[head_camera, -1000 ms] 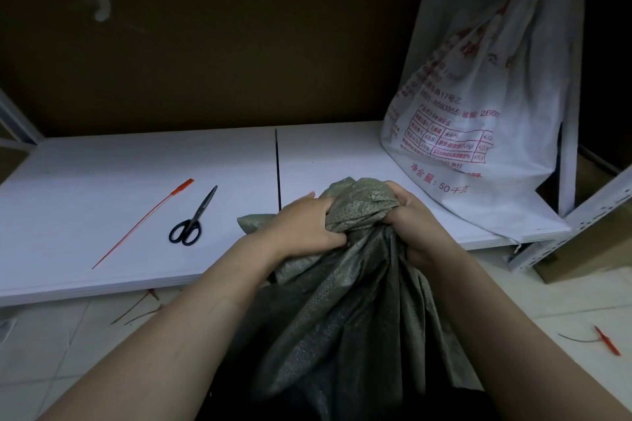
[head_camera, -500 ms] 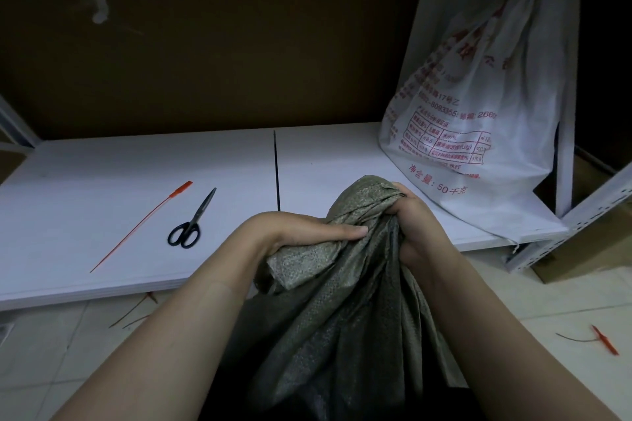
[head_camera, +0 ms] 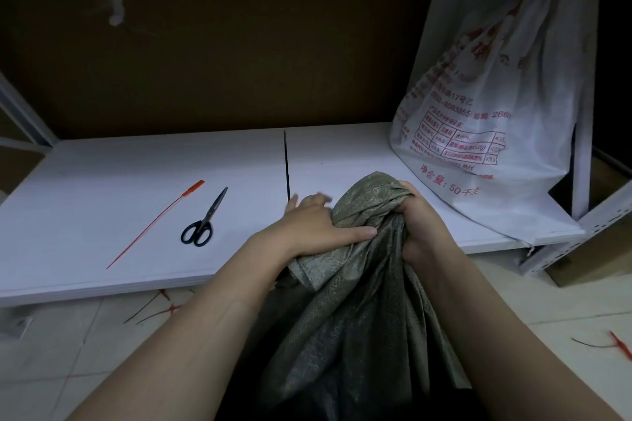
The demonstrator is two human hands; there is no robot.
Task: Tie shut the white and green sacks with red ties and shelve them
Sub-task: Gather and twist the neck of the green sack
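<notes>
Since half a second earlier, our left hand (head_camera: 318, 225) had straightened its blurred fingers, with only the thumb pressing the coarse woven green sack (head_camera: 342, 318). Our right hand (head_camera: 415, 215) gripped its bunched neck before the white shelf board (head_camera: 102, 181). One thin red plastic tie (head_camera: 154, 225), one pair of black scissors (head_camera: 202, 220) and one printed white woven sack (head_camera: 478, 106) rested there.

green sack (head_camera: 359, 318): woven, dull olive, in front of shelf (head_camera: 102, 181), neck bunched, unfastened, gripped in right hand (head_camera: 420, 225). white sack (head_camera: 496, 113): red print, neck cinched shut, standing at shelf's right end. red tie (head_camera: 154, 225): long, thin, flat on shelf's left half, diagonal, head end farther away.
</notes>
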